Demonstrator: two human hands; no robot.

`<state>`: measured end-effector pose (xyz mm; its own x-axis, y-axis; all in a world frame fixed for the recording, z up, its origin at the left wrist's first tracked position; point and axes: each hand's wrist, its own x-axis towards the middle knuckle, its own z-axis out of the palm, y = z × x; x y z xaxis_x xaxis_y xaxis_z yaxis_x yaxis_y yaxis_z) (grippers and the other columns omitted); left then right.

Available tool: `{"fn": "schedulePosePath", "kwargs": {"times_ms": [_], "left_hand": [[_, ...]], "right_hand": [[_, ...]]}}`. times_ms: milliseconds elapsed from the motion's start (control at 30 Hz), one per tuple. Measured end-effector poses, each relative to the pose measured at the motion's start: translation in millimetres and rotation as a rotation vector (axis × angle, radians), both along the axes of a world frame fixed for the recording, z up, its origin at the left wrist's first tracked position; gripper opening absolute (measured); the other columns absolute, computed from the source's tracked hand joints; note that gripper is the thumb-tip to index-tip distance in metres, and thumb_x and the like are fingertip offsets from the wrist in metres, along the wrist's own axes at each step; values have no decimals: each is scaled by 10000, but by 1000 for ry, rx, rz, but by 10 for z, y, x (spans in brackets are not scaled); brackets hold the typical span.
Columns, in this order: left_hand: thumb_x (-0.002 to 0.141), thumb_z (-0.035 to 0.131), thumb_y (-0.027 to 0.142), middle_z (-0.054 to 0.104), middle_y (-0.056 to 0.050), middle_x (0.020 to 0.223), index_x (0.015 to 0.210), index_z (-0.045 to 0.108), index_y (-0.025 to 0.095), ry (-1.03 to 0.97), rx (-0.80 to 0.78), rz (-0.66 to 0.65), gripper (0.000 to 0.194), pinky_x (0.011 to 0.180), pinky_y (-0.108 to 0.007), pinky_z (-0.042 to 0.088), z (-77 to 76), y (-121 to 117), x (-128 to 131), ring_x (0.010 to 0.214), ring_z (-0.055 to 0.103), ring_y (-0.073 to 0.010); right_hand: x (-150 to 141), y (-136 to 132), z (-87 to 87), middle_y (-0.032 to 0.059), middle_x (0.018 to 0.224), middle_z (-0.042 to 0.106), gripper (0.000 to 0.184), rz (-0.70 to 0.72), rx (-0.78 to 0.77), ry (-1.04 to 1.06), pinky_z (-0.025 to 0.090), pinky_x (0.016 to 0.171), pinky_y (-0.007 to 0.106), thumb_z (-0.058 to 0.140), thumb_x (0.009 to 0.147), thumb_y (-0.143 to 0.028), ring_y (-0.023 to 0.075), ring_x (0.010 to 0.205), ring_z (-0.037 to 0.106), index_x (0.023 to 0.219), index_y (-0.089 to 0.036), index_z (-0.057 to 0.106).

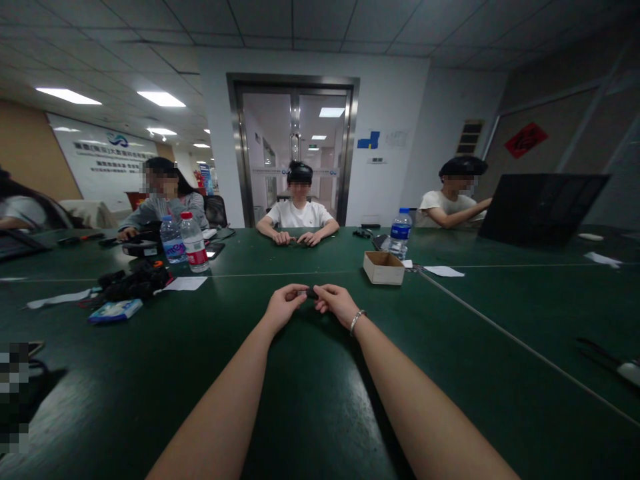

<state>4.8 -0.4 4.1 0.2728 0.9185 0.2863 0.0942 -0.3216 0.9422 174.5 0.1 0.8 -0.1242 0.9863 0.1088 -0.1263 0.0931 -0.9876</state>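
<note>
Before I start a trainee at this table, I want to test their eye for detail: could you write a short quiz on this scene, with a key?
1. On which of the person's own sides, left or right, is the bracelet worn?
2. True or false: the open box stands to the right of the small dark object held in the right hand.
3. What colour is the cap of the bottle nearest the open box? A) red B) blue C) green

Key: 1. Right; 2. True; 3. B
</note>
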Motion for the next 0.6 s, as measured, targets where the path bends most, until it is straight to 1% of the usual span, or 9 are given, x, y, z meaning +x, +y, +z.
{"fn": "schedulePosePath", "kwargs": {"times_ms": [133, 200, 300, 367, 433, 500, 533, 600], "left_hand": [[625, 690, 325, 625, -97, 1010, 1022, 608, 148, -80, -6, -24, 442, 789, -293, 458, 14, -6, 0, 930, 575, -205], [622, 701, 332, 622, -96, 1015, 1069, 581, 158, -118, -17, -10, 495, 781, -286, 465, 8, 2, 7, 937, 576, -199], [663, 667, 399, 621, -103, 994, 1124, 535, 168, -145, -100, 49, 531, 672, -254, 482, -13, 32, 24, 845, 604, -180], [709, 590, 492, 629, -113, 913, 1056, 562, 136, -108, -172, 110, 498, 573, -233, 469, -36, 64, 34, 717, 613, -162], [734, 500, 573, 620, -96, 762, 919, 598, 104, -18, -195, 155, 514, 484, -213, 427, -61, 91, 39, 589, 584, -140], [732, 475, 596, 581, -60, 659, 836, 609, 106, 68, -148, 154, 518, 436, -194, 381, -81, 93, 35, 538, 542, -123], [720, 504, 580, 571, -50, 665, 850, 611, 117, 79, -107, 135, 492, 438, -188, 376, -87, 83, 30, 547, 532, -118], [679, 598, 508, 577, -54, 800, 983, 592, 160, 46, -37, 76, 463, 487, -190, 407, -86, 45, 23, 627, 543, -120]], "right_hand": [[5, 5, -6, 24, 551, 582, 342, -7, 13, -12, 415, 367, 135, 683, 701, -435, 85, 446, 555, 694, -110, 577], [4, 8, -9, 21, 545, 577, 352, -8, 12, -6, 414, 367, 136, 685, 695, -444, 84, 443, 551, 685, -111, 573], [-3, 14, -13, 24, 554, 580, 347, -6, 7, 8, 426, 384, 140, 689, 692, -438, 85, 456, 557, 691, -109, 579], [-9, 20, -17, 26, 557, 583, 332, -18, 2, 12, 432, 392, 144, 693, 692, -423, 86, 461, 559, 696, -109, 584], [-11, 28, -23, 27, 553, 584, 319, -28, -3, 8, 433, 393, 146, 700, 689, -406, 87, 458, 557, 701, -106, 589], [-7, 39, -35, 30, 548, 586, 313, -35, -9, 10, 431, 390, 148, 705, 687, -395, 88, 454, 555, 708, -103, 593], [-3, 45, -42, 32, 549, 587, 311, -38, -12, 18, 431, 390, 148, 707, 686, -393, 90, 455, 555, 710, -103, 593], [10, 57, -58, 38, 559, 592, 311, -41, -13, 43, 431, 392, 149, 705, 688, -395, 91, 462, 558, 709, -106, 592]]}}
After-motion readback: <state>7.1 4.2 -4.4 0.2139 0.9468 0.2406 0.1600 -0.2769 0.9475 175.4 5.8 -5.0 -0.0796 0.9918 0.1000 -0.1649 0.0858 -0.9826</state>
